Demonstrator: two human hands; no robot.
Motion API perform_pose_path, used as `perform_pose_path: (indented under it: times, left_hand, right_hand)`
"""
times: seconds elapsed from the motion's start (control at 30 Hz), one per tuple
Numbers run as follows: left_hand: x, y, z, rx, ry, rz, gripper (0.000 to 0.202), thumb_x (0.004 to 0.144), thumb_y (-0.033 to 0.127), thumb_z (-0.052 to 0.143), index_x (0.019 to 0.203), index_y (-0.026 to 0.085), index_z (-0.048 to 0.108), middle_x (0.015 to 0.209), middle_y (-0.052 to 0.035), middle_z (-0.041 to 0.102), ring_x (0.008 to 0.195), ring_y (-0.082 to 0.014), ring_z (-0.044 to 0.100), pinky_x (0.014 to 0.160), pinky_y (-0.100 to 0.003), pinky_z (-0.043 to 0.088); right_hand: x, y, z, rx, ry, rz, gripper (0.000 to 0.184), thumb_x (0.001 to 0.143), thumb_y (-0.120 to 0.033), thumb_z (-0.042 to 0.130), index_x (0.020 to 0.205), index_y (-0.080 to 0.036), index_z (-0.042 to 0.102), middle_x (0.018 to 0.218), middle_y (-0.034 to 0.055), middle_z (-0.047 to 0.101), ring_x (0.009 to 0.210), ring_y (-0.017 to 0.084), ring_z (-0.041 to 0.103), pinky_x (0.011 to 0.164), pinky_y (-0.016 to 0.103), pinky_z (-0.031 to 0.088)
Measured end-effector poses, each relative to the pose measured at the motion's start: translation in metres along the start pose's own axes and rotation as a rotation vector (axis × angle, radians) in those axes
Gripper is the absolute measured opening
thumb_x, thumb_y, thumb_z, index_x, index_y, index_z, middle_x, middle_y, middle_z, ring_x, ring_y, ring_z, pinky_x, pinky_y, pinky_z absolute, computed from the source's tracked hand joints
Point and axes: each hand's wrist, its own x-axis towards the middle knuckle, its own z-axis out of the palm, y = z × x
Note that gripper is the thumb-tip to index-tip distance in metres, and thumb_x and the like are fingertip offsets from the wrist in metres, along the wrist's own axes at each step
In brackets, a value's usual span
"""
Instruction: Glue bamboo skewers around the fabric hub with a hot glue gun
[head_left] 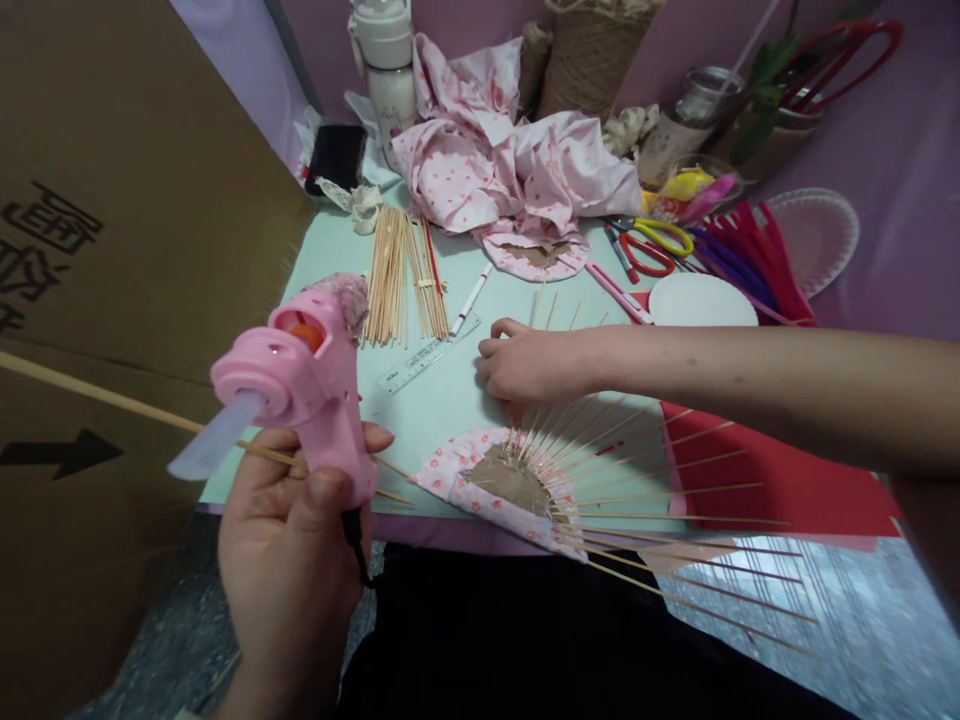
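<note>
Pink plastic is filling my left hand [292, 560]: I am gripping the handle of a glue gun [300, 370], fingers wrapped tight around it, its clear glue stick jutting out of the back toward the lower left. A long bamboo stick [112, 400] is running slantwise past my fingertips, just behind the handle; I cannot tell whether I am holding it too.

My right hand [525, 365] is lying knuckles up with the fingers curled under, pressing on the skewers [645, 470] where they are meeting. Whether it is pinching one of them, I cannot tell. The skewers are fanning out to the right from a fabric-covered half disc [502, 480] at the near table edge, their tips hanging over a red sheet [765, 480] and past the edge.

Further back, a clear ruler [427, 355] is lying beside a bundle of spare sticks [401, 275], with a pen [471, 298] just to its right. Crumpled pink cloth [517, 160] is heaping up behind them, scissors [660, 245] and a white paper plate [701, 300] are sitting to the right, and a cardboard box [112, 250] is standing at the left.
</note>
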Motion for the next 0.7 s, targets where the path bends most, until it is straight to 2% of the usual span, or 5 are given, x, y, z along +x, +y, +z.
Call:
perform_pose_path:
  times: [0.33, 0.43, 0.57, 0.7]
  left_hand:
    - [0.0013, -0.0014, -0.0022, 0.017, 0.015, 0.020, 0.026, 0.072, 0.023, 0.071, 0.099, 0.023, 0.071, 0.080, 0.0014, 0.073, 0.063, -0.0105, 0.061, 0.053, -0.015, 0.051]
    - [0.0003, -0.0001, -0.0020, 0.015, 0.026, 0.007, 0.026, 0.072, 0.024, 0.072, 0.097, 0.024, 0.069, 0.078, 0.0013, 0.073, 0.057, -0.0107, 0.060, 0.047, -0.015, 0.049]
    - [-0.0008, 0.0012, -0.0029, -0.004, 0.018, -0.016, 0.025, 0.071, 0.027, 0.074, 0.095, 0.023, 0.067, 0.076, 0.0011, 0.073, 0.042, -0.0081, 0.050, 0.034, -0.015, 0.039]
    - [-0.0005, 0.0007, -0.0032, -0.017, 0.029, -0.007, 0.029, 0.070, 0.028, 0.076, 0.096, 0.021, 0.066, 0.076, -0.0001, 0.073, 0.044, -0.0085, 0.051, 0.035, -0.015, 0.040]
  right_hand:
    - [0.0029, -0.0001, 0.0035, -0.055, -0.005, -0.011, 0.024, 0.088, -0.024, 0.062, 0.068, -0.014, 0.070, 0.085, 0.0098, 0.068, 0.091, 0.026, 0.046, 0.083, 0.042, 0.022]
    - [0.0033, 0.0000, 0.0033, -0.056, -0.005, -0.015, 0.023, 0.087, -0.024, 0.062, 0.067, -0.014, 0.069, 0.085, 0.0093, 0.068, 0.091, 0.025, 0.046, 0.084, 0.042, 0.022]
    - [0.0030, -0.0001, 0.0025, -0.048, -0.007, -0.020, 0.022, 0.086, -0.023, 0.062, 0.068, -0.015, 0.070, 0.085, 0.0088, 0.068, 0.092, 0.025, 0.046, 0.084, 0.042, 0.022]
    - [0.0024, 0.0001, 0.0018, -0.039, -0.003, -0.030, 0.021, 0.087, -0.022, 0.060, 0.070, -0.015, 0.071, 0.086, 0.0088, 0.069, 0.093, 0.026, 0.047, 0.085, 0.042, 0.022]
